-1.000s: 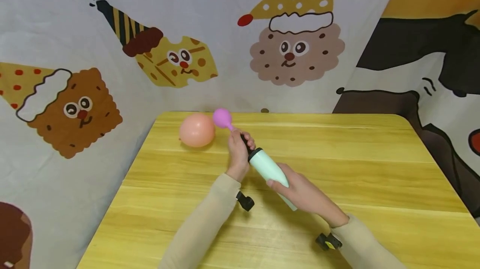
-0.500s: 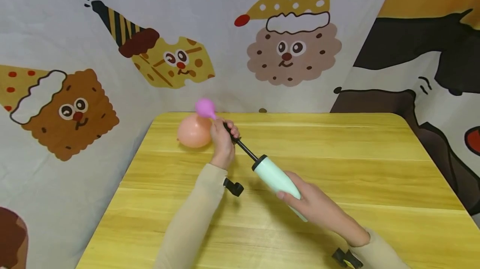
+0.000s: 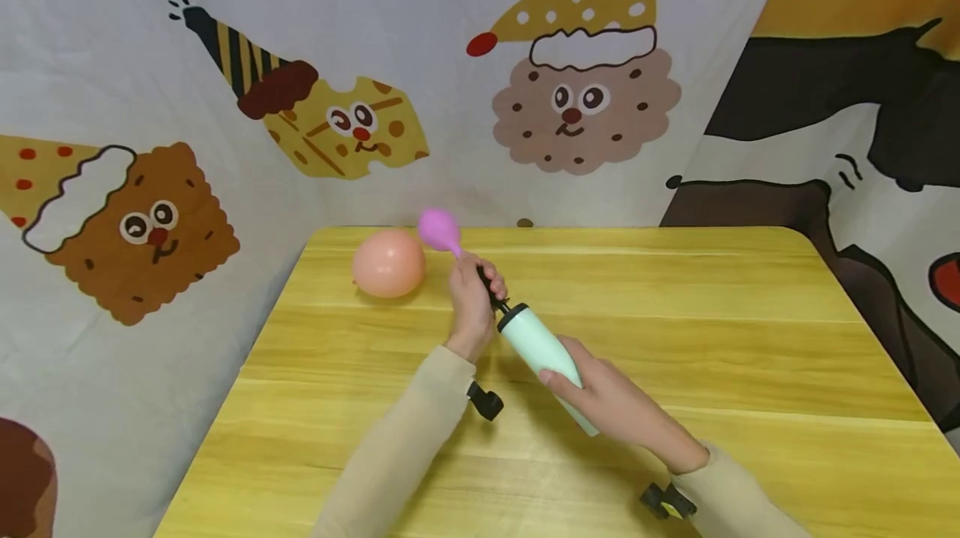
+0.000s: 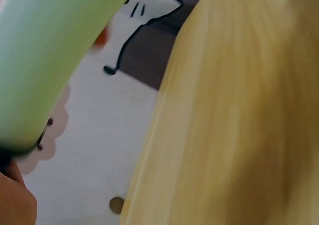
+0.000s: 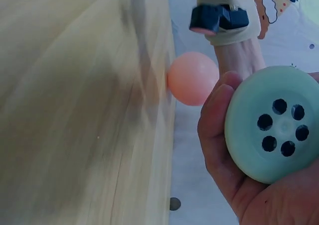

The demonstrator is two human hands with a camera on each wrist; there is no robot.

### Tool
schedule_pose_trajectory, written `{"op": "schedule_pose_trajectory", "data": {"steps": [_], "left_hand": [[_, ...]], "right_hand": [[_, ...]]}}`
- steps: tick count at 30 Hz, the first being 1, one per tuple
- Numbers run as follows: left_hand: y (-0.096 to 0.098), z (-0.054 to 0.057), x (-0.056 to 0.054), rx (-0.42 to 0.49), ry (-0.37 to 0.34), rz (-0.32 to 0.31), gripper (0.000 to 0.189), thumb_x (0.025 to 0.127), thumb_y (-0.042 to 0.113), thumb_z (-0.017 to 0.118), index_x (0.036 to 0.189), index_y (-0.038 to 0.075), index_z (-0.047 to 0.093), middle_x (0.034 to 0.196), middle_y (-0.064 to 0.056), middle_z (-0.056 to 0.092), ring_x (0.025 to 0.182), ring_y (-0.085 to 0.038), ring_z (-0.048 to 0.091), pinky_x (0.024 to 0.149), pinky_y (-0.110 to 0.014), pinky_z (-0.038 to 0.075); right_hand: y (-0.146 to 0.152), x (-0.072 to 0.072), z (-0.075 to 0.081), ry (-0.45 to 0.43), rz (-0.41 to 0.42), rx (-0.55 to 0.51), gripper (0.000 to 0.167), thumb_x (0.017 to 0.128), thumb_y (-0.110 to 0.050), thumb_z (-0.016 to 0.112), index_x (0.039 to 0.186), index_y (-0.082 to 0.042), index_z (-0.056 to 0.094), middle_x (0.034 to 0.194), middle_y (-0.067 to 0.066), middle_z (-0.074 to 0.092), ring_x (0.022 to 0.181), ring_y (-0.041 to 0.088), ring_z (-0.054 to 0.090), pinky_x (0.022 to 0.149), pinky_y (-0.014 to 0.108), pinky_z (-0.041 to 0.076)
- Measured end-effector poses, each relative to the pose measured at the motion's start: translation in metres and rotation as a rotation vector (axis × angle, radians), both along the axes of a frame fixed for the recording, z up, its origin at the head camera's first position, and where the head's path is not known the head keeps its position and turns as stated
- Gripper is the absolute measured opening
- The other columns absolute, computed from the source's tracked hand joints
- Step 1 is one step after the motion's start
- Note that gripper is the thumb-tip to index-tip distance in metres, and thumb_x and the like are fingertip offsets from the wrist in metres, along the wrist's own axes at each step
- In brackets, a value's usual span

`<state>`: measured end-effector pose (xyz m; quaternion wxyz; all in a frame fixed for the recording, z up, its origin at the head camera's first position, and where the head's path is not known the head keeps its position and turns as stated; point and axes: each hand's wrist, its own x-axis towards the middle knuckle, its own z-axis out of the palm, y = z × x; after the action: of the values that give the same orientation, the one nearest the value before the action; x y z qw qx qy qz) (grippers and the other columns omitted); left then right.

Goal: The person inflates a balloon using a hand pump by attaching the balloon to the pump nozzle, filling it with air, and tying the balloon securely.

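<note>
A mint-green hand balloon pump (image 3: 542, 348) slants above the table, its black end up and to the left. My left hand (image 3: 471, 300) grips that black end, with a short bit of rod visible below it. From the top of this hand sticks a small, partly inflated purple balloon (image 3: 438, 229); its neck runs into the fingers, which hide how it is attached. Around the green barrel curls my right hand (image 3: 609, 400). In the right wrist view the barrel's round base (image 5: 279, 123) shows a ring of several holes, with fingers wrapped beside it.
A larger peach balloon (image 3: 388, 264) lies at the table's back left, just left of the purple one. The wooden table (image 3: 712, 338) ends at a printed cloth backdrop (image 3: 457, 104). Black wrist cameras (image 3: 486, 401) are strapped over both sleeves.
Half a second ago my hands were farther apart and a long rod showed. Now the left hand has come down and right, bringing the purple balloon with it, and the rod is nearly all inside.
</note>
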<state>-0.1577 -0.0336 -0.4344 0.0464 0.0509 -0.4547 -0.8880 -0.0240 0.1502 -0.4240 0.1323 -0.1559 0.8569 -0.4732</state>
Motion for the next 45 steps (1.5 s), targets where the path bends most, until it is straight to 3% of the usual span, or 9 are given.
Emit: {"op": "schedule_pose_trajectory", "data": {"steps": [5,12,23,28,35,41,45], "left_hand": [[0.005,-0.004,0.005,-0.017,-0.02,-0.03,0.036,0.112,0.021,0.031,0.08,0.012,0.047,0.063,0.003,0.045,0.048,-0.006,0.041,0.044,-0.019,0.037],[0.001,0.003,-0.005,-0.007,0.006,0.001,0.038,0.109,0.018,0.031,0.075,0.012,0.046,0.059,0.004,0.043,0.045,-0.005,0.039,0.041,-0.018,0.034],[-0.03,0.017,-0.022,0.04,0.046,0.113,0.04,0.112,0.02,0.031,0.078,0.011,0.048,0.063,0.003,0.046,0.046,-0.005,0.041,0.041,-0.018,0.036],[-0.029,0.013,-0.019,0.051,0.029,0.104,0.037,0.111,0.017,0.03,0.079,0.01,0.047,0.063,0.003,0.045,0.046,-0.006,0.04,0.041,-0.019,0.035],[-0.022,0.004,-0.012,0.044,0.023,0.111,0.036,0.112,0.017,0.029,0.081,0.011,0.047,0.065,0.004,0.045,0.047,-0.005,0.04,0.042,-0.017,0.034],[-0.008,-0.003,0.0,0.024,-0.016,0.036,0.037,0.112,0.018,0.028,0.081,0.011,0.046,0.064,0.002,0.045,0.048,-0.006,0.04,0.042,-0.018,0.035],[-0.005,-0.004,0.002,0.011,-0.018,0.016,0.038,0.112,0.019,0.03,0.079,0.012,0.046,0.063,0.002,0.045,0.047,-0.006,0.04,0.043,-0.018,0.036]], "right_hand": [[-0.007,-0.008,-0.002,-0.005,-0.001,-0.027,0.062,0.108,-0.041,0.056,0.154,-0.004,0.038,0.11,0.012,0.067,0.087,0.023,0.068,0.066,0.034,0.058],[-0.01,-0.007,0.0,-0.058,-0.022,-0.064,0.064,0.108,-0.042,0.055,0.156,-0.004,0.035,0.104,0.016,0.066,0.08,0.03,0.068,0.059,0.037,0.058],[0.026,0.022,0.01,-0.008,0.032,0.032,0.056,0.108,-0.039,0.056,0.156,-0.016,0.04,0.111,0.007,0.067,0.084,0.017,0.065,0.065,0.032,0.056],[0.026,0.023,0.005,0.025,0.054,0.028,0.055,0.108,-0.036,0.056,0.155,-0.013,0.04,0.109,0.006,0.067,0.083,0.014,0.065,0.065,0.031,0.055],[0.012,0.014,0.0,0.009,0.045,0.04,0.059,0.108,-0.04,0.056,0.154,-0.008,0.039,0.108,0.009,0.067,0.081,0.014,0.065,0.062,0.031,0.056],[-0.004,-0.004,-0.001,0.001,0.026,0.038,0.061,0.108,-0.045,0.053,0.153,-0.005,0.04,0.102,0.008,0.067,0.077,0.016,0.065,0.06,0.033,0.056],[-0.011,-0.011,-0.002,-0.015,0.017,0.018,0.061,0.108,-0.046,0.053,0.152,-0.006,0.04,0.097,0.009,0.067,0.073,0.02,0.066,0.057,0.035,0.056]]}}
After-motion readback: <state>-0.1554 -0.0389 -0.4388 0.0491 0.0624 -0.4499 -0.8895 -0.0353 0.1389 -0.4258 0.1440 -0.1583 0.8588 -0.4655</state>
